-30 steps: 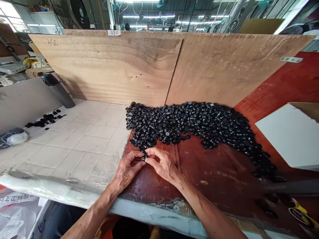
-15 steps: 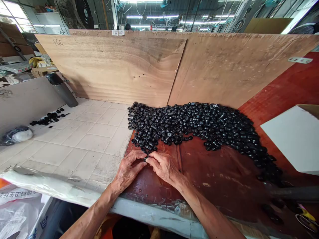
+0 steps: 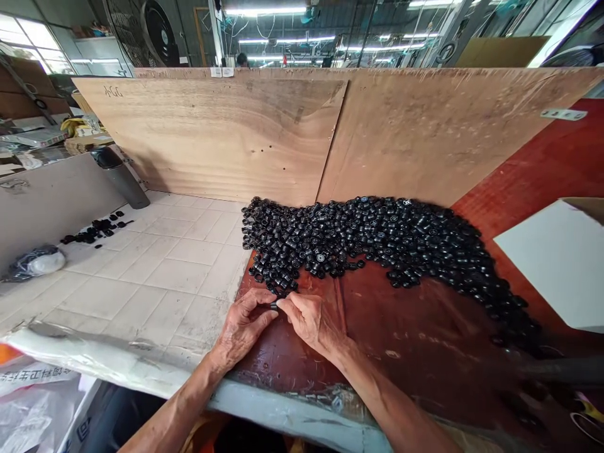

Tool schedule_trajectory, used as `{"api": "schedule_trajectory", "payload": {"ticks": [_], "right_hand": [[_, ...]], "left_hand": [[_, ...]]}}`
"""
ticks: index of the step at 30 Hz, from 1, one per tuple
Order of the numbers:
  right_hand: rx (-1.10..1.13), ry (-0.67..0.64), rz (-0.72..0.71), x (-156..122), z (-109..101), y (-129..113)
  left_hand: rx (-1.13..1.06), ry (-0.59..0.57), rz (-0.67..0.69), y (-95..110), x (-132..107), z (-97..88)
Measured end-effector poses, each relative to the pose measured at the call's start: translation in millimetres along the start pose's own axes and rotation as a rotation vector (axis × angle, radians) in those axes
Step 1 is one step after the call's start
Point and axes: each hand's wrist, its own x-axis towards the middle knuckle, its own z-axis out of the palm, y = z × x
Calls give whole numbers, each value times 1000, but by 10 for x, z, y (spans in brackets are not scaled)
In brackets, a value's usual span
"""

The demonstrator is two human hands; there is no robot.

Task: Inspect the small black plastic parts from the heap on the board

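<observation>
My left hand [image 3: 243, 326] and my right hand [image 3: 309, 322] meet fingertip to fingertip over the red-brown board [image 3: 406, 327]. Between them they pinch one small black plastic part [image 3: 274, 306]. Just beyond my fingers lies a long heap of several hundred similar small black ring-like parts [image 3: 377, 242], stretching from the middle of the bench to the right edge. The near end of the heap is a few centimetres from my fingertips.
Plywood panels [image 3: 226, 132] stand upright behind the heap. A tiled surface [image 3: 155, 264] lies to the left, with a small cluster of black parts [image 3: 97, 230], a dark bottle [image 3: 120, 176] and a plastic bag [image 3: 33, 263]. A white box [image 3: 557, 258] sits at the right.
My hands have stayed together on the small black part with only slight finger movement. The view has shifted a little.
</observation>
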Motion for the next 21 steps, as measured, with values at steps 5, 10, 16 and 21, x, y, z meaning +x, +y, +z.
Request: {"api": "schedule_trajectory", "payload": {"ticks": [5, 10, 16, 21], "right_hand": [[72, -14, 59, -3, -26, -67], [96, -22, 85, 3, -57, -105], [88, 14, 44, 4, -37, -95], [81, -25, 78, 1, -35, -94]], "left_hand": [[-18, 7, -42, 34, 0, -4], [-58, 7, -85, 61, -2, 3], [-102, 12, -99, 79, 7, 12], [-78, 22, -103, 75, 2, 11]]}}
